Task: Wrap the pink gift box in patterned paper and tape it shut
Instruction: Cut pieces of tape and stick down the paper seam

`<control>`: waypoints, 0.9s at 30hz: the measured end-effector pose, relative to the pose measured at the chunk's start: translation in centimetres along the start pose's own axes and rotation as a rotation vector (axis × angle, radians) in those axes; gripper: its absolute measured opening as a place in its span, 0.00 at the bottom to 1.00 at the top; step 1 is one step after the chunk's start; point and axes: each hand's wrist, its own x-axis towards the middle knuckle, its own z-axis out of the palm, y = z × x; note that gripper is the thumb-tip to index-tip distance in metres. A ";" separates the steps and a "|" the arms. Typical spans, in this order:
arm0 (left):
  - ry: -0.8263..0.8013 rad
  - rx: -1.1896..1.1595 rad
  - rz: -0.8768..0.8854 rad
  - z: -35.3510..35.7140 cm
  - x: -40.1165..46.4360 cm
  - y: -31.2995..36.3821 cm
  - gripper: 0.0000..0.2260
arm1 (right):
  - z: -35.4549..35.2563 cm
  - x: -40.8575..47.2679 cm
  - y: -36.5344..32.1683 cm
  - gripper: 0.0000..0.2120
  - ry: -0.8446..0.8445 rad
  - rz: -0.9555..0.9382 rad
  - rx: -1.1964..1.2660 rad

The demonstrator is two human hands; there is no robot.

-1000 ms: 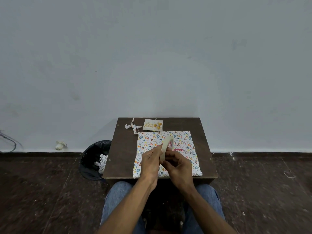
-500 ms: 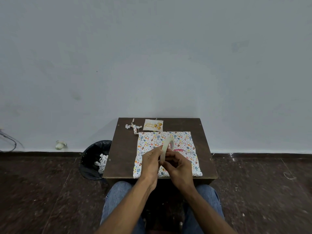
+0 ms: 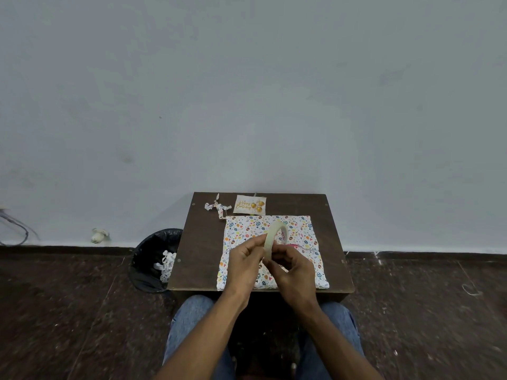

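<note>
Both hands hold a tape roll (image 3: 275, 235) above the patterned paper (image 3: 248, 229) at the bench (image 3: 203, 242) centre. The left hand (image 3: 244, 266) fingers pinch its rim; the right hand (image 3: 295, 272) fingers curl around its lower edge. A sliver of pink gift box (image 3: 295, 246) shows at 3 o'clock of the roll.

- Left hand (image 3: 244, 266) and right hand (image 3: 292, 272) both grip the tape roll (image 3: 274, 237) (held on edge) above patterned paper (image 3: 247, 229).
- Paper lies on the bench (image 3: 203, 242); birthday card (image 3: 251, 204) beyond.

Bare room: plain grey wall (image 3: 247, 91), dark speckled floor (image 3: 68, 311), small wooden table (image 3: 197, 242), bin (image 3: 153, 259)
</note>
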 end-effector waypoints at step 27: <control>-0.021 0.867 0.604 -2.5 0.6 0.2 0.04 | -1.9 0.0 -0.1 0.05 -0.016 0.149 -0.132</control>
